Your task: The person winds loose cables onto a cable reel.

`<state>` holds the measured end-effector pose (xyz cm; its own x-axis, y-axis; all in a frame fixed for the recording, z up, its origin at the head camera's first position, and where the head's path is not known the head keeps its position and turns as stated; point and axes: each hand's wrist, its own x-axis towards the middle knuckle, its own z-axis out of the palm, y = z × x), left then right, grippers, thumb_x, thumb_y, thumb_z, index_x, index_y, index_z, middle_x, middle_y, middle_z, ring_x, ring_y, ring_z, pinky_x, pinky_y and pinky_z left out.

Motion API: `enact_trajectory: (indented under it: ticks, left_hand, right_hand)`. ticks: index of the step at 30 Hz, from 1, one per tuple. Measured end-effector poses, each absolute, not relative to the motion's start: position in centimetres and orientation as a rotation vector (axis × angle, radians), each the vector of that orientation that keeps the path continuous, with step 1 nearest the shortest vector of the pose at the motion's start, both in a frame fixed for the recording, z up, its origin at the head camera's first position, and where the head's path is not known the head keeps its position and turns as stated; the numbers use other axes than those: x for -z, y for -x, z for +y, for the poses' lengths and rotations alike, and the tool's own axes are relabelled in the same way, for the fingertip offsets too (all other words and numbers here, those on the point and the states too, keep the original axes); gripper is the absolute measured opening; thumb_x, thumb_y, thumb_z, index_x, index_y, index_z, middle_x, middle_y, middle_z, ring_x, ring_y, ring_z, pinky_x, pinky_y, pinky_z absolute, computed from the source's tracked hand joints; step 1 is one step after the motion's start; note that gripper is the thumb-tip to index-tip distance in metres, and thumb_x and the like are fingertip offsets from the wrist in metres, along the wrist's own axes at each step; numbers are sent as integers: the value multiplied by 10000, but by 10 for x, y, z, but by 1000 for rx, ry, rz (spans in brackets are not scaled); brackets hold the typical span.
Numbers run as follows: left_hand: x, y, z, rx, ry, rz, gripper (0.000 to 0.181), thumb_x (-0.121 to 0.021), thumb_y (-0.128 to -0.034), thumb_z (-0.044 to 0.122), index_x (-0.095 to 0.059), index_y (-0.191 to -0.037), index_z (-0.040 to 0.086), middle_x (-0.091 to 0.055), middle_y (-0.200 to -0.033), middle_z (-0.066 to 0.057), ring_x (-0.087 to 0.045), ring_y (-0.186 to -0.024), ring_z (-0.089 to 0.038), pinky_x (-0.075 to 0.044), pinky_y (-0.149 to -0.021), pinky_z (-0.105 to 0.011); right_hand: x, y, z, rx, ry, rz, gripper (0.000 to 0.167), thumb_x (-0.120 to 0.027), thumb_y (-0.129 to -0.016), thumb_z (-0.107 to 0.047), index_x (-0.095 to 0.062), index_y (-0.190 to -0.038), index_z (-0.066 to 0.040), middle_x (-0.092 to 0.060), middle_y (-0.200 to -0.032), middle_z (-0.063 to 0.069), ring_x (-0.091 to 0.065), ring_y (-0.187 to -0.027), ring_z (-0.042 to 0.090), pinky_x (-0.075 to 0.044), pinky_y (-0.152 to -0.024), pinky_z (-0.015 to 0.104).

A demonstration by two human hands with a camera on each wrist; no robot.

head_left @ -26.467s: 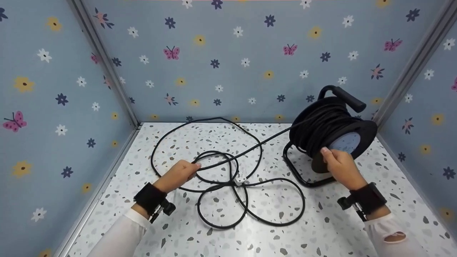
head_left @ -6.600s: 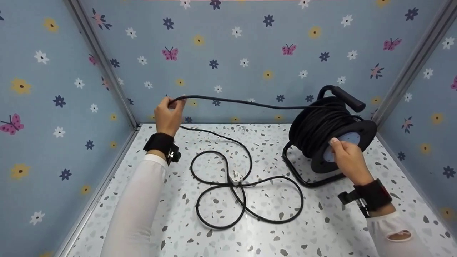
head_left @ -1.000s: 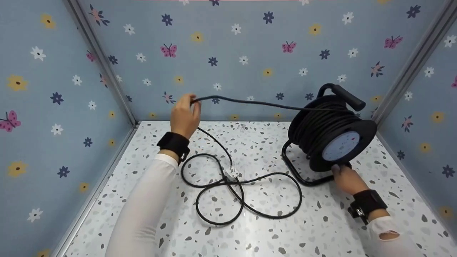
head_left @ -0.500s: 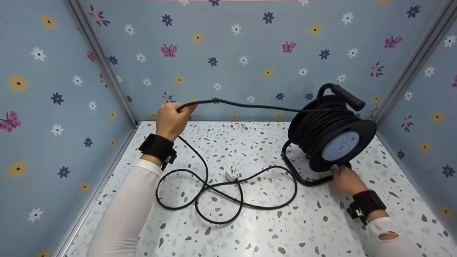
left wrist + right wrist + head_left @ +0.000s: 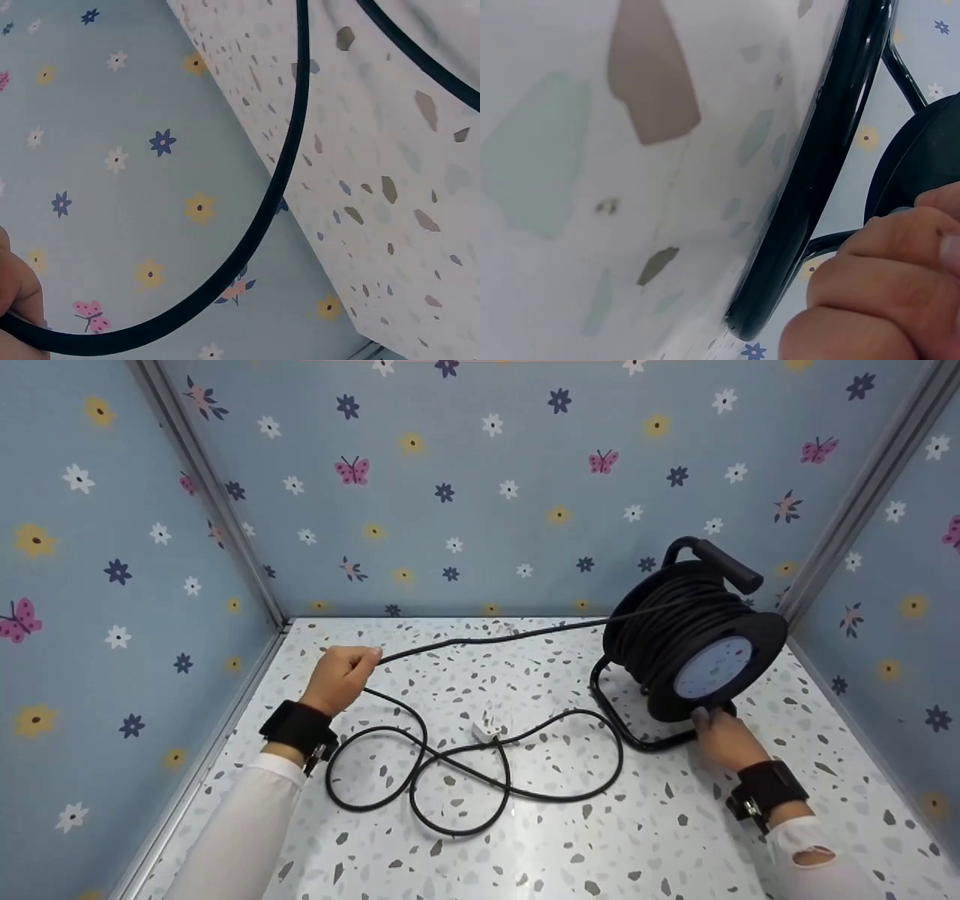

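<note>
Lowered since 0.5 seconds ago, the left hand now hangs over the left side of the table, drawing the cable down from in front of the rear wall. Thumb and fingers pinch the cable, which runs nearly straight to the reel at right, where most of its length appears already wound. Slack lies on the table in 3 overlapping loops, the white plug at the top of the middle loop. At the reel's lower edge, the right hand has its fingers curled round some part of the reel; which part is hidden. Beneath stands the black tube stand, and a handle slants above. Trouble, if any, would likely start in the crossed loops: a quick pull could tighten them into a knot or catch the plug. A looser left pinch could let turns pile up unevenly or slip over the rim, while a hard sideways tug might shift or tip the stand.
</note>
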<state>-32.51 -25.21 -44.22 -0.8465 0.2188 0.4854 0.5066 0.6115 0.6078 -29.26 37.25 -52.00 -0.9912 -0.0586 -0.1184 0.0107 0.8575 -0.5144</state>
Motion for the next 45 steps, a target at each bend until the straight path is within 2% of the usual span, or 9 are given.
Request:
enact_trajectory:
  ticks: [9, 12, 16, 18, 24, 28, 32, 38, 45]
  left_hand:
    - [467, 316, -242, 881, 677, -2769, 575, -557, -1127, 275, -362, -592, 199, -261, -573, 117, -227, -547, -66, -277, -613, -319]
    - [471, 317, -235, 843, 693, -2790, 569, -542, -1135, 285, -379, -597, 196, -280, -568, 121, -250, -540, -73, -421, -675, -395]
    - [475, 316, -223, 808, 712, -2835, 557, -489, -1160, 289, -377, -620, 208, -280, -579, 107, -259, -547, -94, -407, -666, -361]
    - [477, 315, -216, 791, 722, -2859, 554, -457, -1171, 293, -362, -631, 218, -268, -585, 96, -241, -552, -104, -268, -608, -320]
    - [483, 308, -195, 730, 774, -2797, 528, -445, -1173, 278, -348, -655, 237, -245, -585, 106, -216, -548, -91, -243, -600, -292]
    - [487, 306, -184, 755, 857, -2708, 483, -460, -1144, 195, -366, -671, 214, -249, -607, 118, -218, -553, -70, -224, -584, -270]
    - [486, 305, -170, 739, 908, -2675, 414, -465, -1108, 140, -415, -699, 177, -283, -628, 108, -275, -564, -87, -268, -587, -284]
    - [484, 306, -140, 659, 907, -2714, 374, -440, -1133, 201, -486, -763, 167, -366, -649, 95, -405, -592, -127, -429, -608, -363]
    - [484, 308, -107, 630, 959, -2708, 382, -431, -1139, 228, -493, -770, 153, -365, -652, 86, -423, -591, -150, -453, -610, -389]
  right_hand:
    - [514, 292, 368, 788, 80, 2918, 757, -179, -1188, -421, -329, -1552, 225, -467, -1473, 510, -493, -1352, 686, -403, -1130, 758]
    - [514, 289, 362, 799, 104, 2916, 738, -190, -1190, -420, -344, -1568, 196, -475, -1483, 495, -492, -1368, 674, -398, -1142, 750]
    - [513, 286, 352, 821, 150, 2917, 693, -221, -1195, -385, -397, -1548, 185, -488, -1476, 490, -499, -1366, 668, -409, -1138, 740]
    - [511, 284, 347, 832, 172, 2918, 677, -232, -1196, -372, -398, -1548, 183, -503, -1463, 488, -513, -1359, 660, -421, -1130, 736]
    - [504, 280, 333, 892, 233, 2921, 641, -287, -1193, -350, -394, -1563, 162, -546, -1446, 462, -548, -1358, 623, -436, -1129, 720]
    - [498, 280, 325, 897, 236, 2932, 548, -325, -1187, -362, -646, -1157, 81, -688, -987, 279, -709, -982, 440, -549, -945, 573]
    - [489, 279, 318, 909, 228, 2912, 492, -341, -1183, -401, -473, -781, -150, -424, -696, 10, -505, -645, 213, -448, -694, 399]
    - [475, 273, 309, 1010, 271, 2941, 520, -393, -1185, -387, -389, -707, -182, -367, -647, -39, -387, -564, 161, -388, -613, 350]
    - [459, 269, 304, 1091, 293, 2993, 536, -436, -1183, -371, -393, -689, -166, -336, -614, -60, -330, -532, 130, -340, -565, 314]
